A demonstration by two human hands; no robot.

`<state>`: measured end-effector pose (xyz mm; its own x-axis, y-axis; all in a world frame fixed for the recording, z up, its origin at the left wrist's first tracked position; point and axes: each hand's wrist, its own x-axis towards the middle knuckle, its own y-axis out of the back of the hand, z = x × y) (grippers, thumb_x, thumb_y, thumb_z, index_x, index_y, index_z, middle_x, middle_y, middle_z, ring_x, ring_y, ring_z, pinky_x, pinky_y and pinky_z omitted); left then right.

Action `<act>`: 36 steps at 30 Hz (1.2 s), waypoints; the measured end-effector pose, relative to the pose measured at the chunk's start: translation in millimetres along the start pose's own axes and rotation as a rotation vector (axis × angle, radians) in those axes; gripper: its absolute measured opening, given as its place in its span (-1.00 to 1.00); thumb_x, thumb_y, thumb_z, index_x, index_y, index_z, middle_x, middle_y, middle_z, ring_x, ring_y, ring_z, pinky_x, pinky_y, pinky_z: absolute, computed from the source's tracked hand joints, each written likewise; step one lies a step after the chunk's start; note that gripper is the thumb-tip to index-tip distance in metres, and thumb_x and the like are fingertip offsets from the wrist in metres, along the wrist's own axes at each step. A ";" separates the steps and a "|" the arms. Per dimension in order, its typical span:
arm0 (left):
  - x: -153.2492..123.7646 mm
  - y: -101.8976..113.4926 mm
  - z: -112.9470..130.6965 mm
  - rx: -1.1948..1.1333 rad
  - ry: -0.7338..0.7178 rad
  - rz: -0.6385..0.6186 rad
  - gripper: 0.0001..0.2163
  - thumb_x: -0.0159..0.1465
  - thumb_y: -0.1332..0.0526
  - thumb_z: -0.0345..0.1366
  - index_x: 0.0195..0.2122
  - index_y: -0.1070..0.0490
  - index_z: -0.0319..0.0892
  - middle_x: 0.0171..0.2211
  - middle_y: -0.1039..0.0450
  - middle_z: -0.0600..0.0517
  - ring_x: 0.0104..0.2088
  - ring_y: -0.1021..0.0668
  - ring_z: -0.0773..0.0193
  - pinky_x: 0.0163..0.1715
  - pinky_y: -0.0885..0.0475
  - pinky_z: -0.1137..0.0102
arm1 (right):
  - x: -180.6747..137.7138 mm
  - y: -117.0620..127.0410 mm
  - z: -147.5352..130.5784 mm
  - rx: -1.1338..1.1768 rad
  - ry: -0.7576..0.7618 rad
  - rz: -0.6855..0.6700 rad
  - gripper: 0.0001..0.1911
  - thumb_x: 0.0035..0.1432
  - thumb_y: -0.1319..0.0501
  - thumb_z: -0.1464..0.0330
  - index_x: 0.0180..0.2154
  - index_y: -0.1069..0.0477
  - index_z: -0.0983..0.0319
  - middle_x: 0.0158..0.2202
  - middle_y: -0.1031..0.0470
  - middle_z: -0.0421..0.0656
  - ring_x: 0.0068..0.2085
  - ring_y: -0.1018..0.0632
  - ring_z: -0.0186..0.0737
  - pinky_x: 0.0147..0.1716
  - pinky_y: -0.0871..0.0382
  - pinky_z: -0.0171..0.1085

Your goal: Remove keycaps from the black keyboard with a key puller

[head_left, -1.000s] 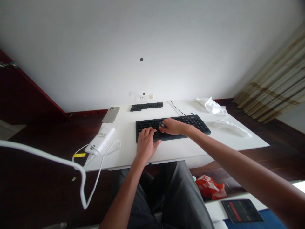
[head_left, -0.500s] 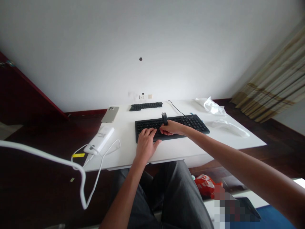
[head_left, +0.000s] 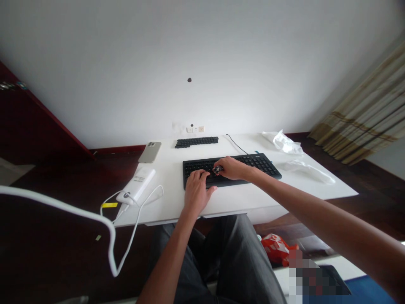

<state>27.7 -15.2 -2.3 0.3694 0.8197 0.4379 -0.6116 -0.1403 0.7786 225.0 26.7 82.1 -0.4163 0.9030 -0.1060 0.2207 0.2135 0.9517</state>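
A black keyboard (head_left: 265,165) lies on the white table, with both my hands over its left half. My right hand (head_left: 233,168) is closed around a small black tool with a metal end (head_left: 217,169), held low over the keys and tilted so that the metal end faces me. Its other end is hidden by my fingers. Beside it, my left hand (head_left: 197,190) rests on the keyboard's lower left part, fingers extended and thumb apart near the front edge. Behind the keyboard, loose black keycaps (head_left: 198,142) lie in rows.
On the left of the table (head_left: 171,202) are a phone (head_left: 150,152) and a white power bank (head_left: 136,184) with a white cable (head_left: 109,228) looping off the edge. Crumpled clear plastic wrappers (head_left: 281,142) lie on the right. A thin black cord (head_left: 237,145) runs behind the keyboard.
My right hand has turned over, tipping the tool from upright to nearly lying, its metal end now towards me. My left hand stays on the keyboard. The whole view has shifted slightly.
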 end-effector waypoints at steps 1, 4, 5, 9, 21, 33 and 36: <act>0.0 0.1 0.2 0.009 0.003 -0.004 -0.57 0.25 -0.46 -0.24 0.11 -0.43 -0.13 0.10 -0.44 -0.10 0.17 -0.44 -0.01 0.22 -0.37 0.08 | 0.5 -0.2 0.1 -0.018 0.004 0.004 -0.79 0.14 -0.24 0.55 -0.28 -0.62 0.21 -0.29 -0.66 -0.08 -0.22 -0.62 -0.09 -0.22 -0.31 -0.28; 0.2 -0.1 0.3 0.023 0.003 -0.010 -0.58 0.27 -0.44 -0.22 0.11 -0.41 -0.12 0.08 -0.42 -0.10 0.15 -0.44 -0.01 0.19 -0.37 0.08 | 2.0 -1.3 1.4 -0.035 0.028 0.012 -0.73 0.11 -0.21 0.60 -0.25 -0.62 0.23 -0.27 -0.66 -0.07 -0.21 -0.61 -0.09 -0.22 -0.30 -0.27; 0.2 -0.3 0.2 0.024 0.000 -0.012 -0.58 0.27 -0.43 -0.22 0.12 -0.40 -0.12 0.08 -0.42 -0.10 0.14 -0.44 -0.01 0.19 -0.36 0.08 | 2.2 -1.9 2.2 -0.022 0.035 0.016 -0.71 0.09 -0.20 0.62 -0.25 -0.62 0.23 -0.27 -0.66 -0.08 -0.21 -0.61 -0.11 -0.21 -0.30 -0.28; 0.6 -0.2 -0.1 0.030 -0.001 -0.020 -0.56 0.28 -0.43 -0.22 0.14 -0.39 -0.13 0.08 -0.42 -0.10 0.14 -0.44 -0.01 0.18 -0.36 0.10 | 0.8 -5.9 4.4 0.047 0.011 0.026 -0.67 0.04 -0.19 0.64 -0.25 -0.62 0.22 -0.37 -0.64 -0.15 -0.29 -0.60 -0.17 -0.26 -0.31 -0.31; 1.1 0.4 0.8 0.053 0.003 -0.026 -0.54 0.27 -0.45 -0.20 0.13 -0.38 -0.14 0.09 -0.43 -0.11 0.15 -0.44 -0.03 0.18 -0.36 0.10 | -3.9 -8.1 -15.0 -0.018 -0.111 0.091 -0.82 0.16 -0.24 0.55 -0.30 -0.60 0.23 -0.34 -0.65 -0.05 -0.23 -0.63 -0.08 -0.30 -0.29 -0.30; 0.2 0.1 0.6 0.044 0.013 -0.024 -0.58 0.28 -0.43 -0.20 0.12 -0.42 -0.11 0.09 -0.43 -0.10 0.15 -0.44 -0.01 0.21 -0.34 0.08 | 14.4 6.6 -14.3 0.278 -0.334 -0.221 -0.74 0.24 -0.25 0.38 -0.50 -0.50 0.27 -0.62 -0.50 -0.13 -0.57 -0.53 -0.23 -0.46 -0.42 -0.27; 0.7 1.3 1.2 0.054 0.011 -0.033 -0.57 0.28 -0.42 -0.19 0.13 -0.42 -0.12 0.09 -0.43 -0.10 0.15 -0.44 -0.02 0.21 -0.34 0.08 | 19.5 6.9 -4.6 0.492 -0.411 -0.311 -0.77 0.23 -0.25 0.41 -0.48 -0.52 0.28 -0.61 -0.45 -0.18 -0.57 -0.46 -0.32 -0.49 -0.39 -0.32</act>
<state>28.0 -15.5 -0.4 0.3808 0.8306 0.4063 -0.5606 -0.1420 0.8158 214.3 44.1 88.0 -0.1793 0.8196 -0.5442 0.5583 0.5402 0.6296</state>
